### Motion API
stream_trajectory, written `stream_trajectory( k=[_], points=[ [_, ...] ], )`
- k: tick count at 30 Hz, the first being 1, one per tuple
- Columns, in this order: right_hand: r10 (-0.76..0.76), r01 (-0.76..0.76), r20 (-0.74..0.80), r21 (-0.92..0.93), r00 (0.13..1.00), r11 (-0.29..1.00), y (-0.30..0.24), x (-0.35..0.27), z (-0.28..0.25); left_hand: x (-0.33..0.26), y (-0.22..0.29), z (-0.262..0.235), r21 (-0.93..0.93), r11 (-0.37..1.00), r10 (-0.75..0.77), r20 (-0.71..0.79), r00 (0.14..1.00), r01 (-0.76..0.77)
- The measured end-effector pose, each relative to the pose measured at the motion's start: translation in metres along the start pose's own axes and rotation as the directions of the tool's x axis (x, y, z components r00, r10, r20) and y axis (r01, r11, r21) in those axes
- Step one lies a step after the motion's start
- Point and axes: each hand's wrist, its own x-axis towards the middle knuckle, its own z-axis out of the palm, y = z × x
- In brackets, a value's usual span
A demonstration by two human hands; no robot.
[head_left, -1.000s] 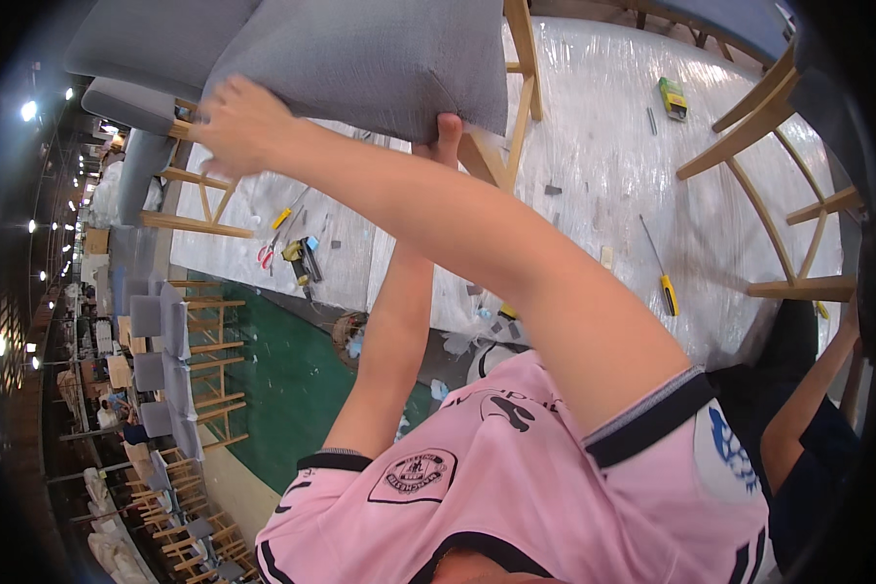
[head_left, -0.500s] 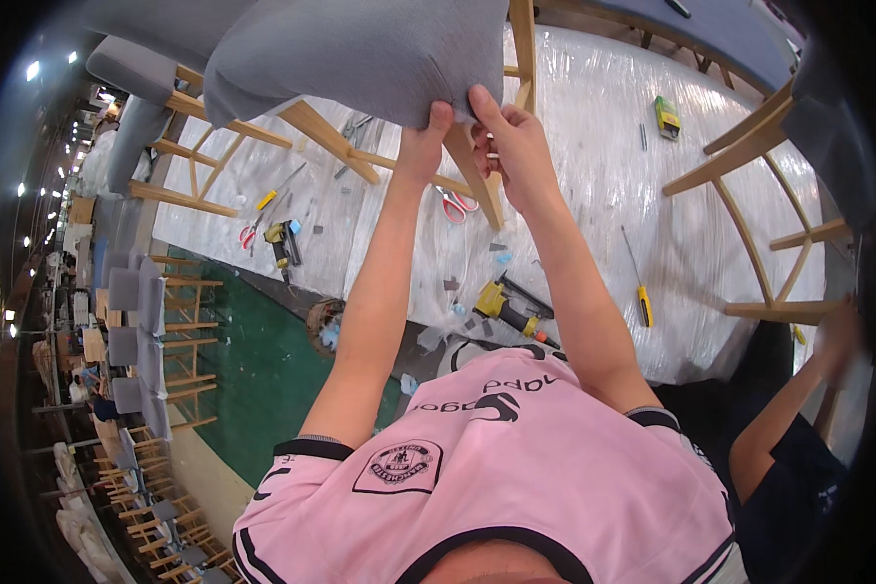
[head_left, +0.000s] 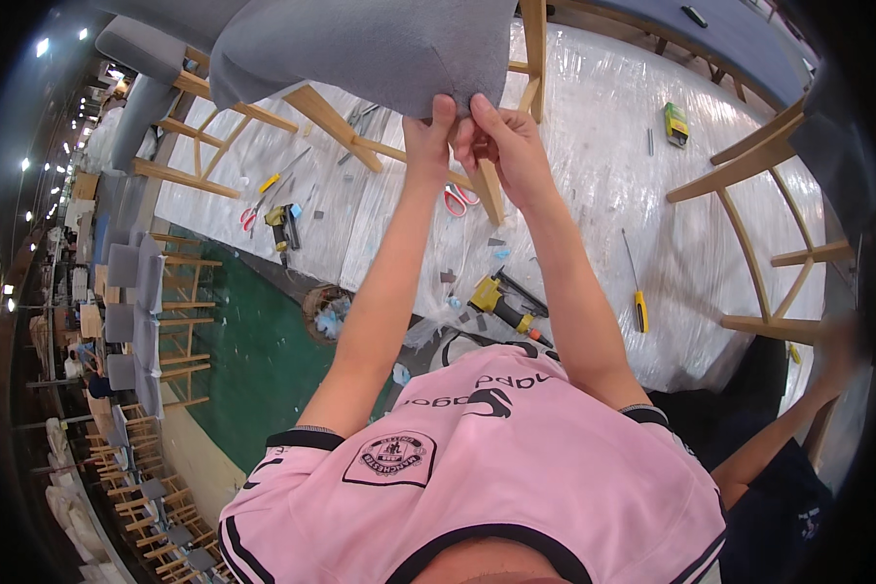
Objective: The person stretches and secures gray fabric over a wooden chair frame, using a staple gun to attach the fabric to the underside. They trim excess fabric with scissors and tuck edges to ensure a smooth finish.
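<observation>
A wooden chair with a grey fabric seat (head_left: 360,54) is at the top centre, its light wood leg (head_left: 488,192) reaching down between my forearms. My left hand (head_left: 428,136) has its thumb up against the seat's near corner, with its fingers curled under the edge. Beside it, my right hand (head_left: 508,146) pinches the fabric at that same corner between thumb and fingers. The two thumbs are close together at the corner. The cloth under the edge is partly hidden by my fingers.
Plastic film (head_left: 594,185) covers the worktable. On it are nail guns (head_left: 504,310), screwdrivers (head_left: 640,310), red-handled scissors (head_left: 456,200) and a green-yellow box (head_left: 675,125). Another chair frame (head_left: 740,175) is at the right, near a co-worker's arm (head_left: 779,433). Grey chairs (head_left: 146,58) stand left.
Both hands stay at the seat corner; my right fingers have curled in closer to the left hand. The view has shifted slightly. At the right, the co-worker's arm has moved a little.
</observation>
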Motion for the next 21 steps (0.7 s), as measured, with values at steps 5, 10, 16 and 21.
stream_trajectory(
  k=[5, 10, 16, 21],
  points=[
    [-0.149, 0.149, -0.014, 0.100, 0.989, 0.984, 0.031, 0.006, -0.002, -0.043, 0.014, 0.027, -0.059, 0.995, 0.072, -0.189, 0.979, -0.084],
    [-0.198, 0.201, -0.058, 0.070, 0.979, 0.977, 0.041, 0.008, -0.005, -0.043, 0.034, 0.029, -0.005, 1.000, -0.022, -0.127, 0.992, 0.021],
    [-0.237, 0.236, -0.061, -0.035, 0.970, 0.971, 0.050, 0.010, -0.013, -0.031, 0.013, 0.014, 0.036, 0.998, 0.058, -0.078, 0.995, -0.055],
    [-0.322, 0.320, -0.132, -0.034, 0.937, 0.947, 0.055, 0.002, -0.004, -0.038, -0.003, 0.013, -0.066, 0.997, 0.044, -0.085, 0.995, -0.050]
  ],
)
